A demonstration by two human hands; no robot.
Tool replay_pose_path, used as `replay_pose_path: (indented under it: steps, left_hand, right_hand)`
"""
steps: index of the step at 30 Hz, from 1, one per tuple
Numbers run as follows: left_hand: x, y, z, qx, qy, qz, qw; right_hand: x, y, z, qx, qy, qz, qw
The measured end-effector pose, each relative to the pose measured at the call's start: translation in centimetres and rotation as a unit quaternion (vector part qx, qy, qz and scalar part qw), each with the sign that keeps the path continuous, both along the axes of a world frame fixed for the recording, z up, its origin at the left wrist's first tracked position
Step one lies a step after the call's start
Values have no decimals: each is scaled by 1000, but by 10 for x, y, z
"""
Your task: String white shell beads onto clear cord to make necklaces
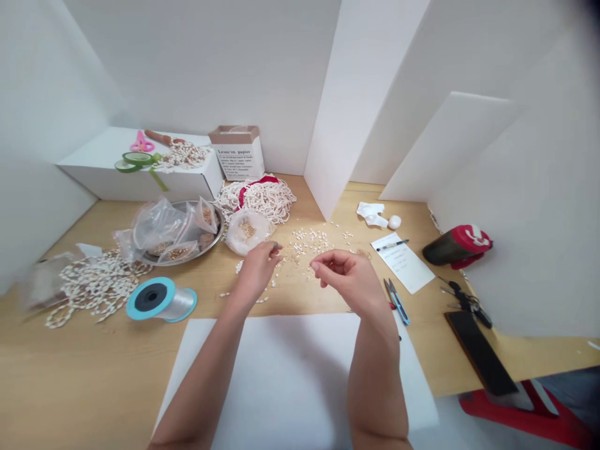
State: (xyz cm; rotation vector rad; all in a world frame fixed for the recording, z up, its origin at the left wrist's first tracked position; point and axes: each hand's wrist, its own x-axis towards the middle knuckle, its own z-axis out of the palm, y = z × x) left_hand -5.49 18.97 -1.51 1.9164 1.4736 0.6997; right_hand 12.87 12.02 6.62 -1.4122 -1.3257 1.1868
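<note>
My left hand [262, 265] is over the table beside the bag of gold beads [248, 231], its fingers pinched on something small and dark that I cannot make out. To its right, my right hand [344, 275] has thumb and forefinger pressed together, and whatever is between them is too small to name. Loose white beads [312, 240] lie scattered on the wood just beyond and between the two hands. A heap of white bead strands [267, 200] with a red band sits behind the bag.
At the left are a metal bowl of bags [216, 234], a blue spool [150, 299], bead strands [100, 281] and a white box [140, 181]. At the right lie blue snips [397, 302], a paper [407, 265], a bottle [454, 245], keys [464, 299] and a phone [480, 351].
</note>
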Motion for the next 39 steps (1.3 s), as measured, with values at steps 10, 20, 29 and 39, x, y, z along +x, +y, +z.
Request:
replay_pose_path:
  steps: [10, 20, 29, 39]
  left_hand:
    - [0, 17, -59, -35, 163, 0, 986]
    - [0, 17, -52, -18, 201, 5, 979]
    - [1, 17, -58, -34, 220, -10, 975]
    - [1, 14, -54, -18, 227, -5, 974]
  right_hand:
    - [12, 11, -2, -3, 8, -8, 1000]
    - [21, 10, -4, 3, 23, -24, 999]
    - [17, 9, -2, 11, 8, -16, 1000]
    - [16, 9, -3, 9, 8, -14, 1000]
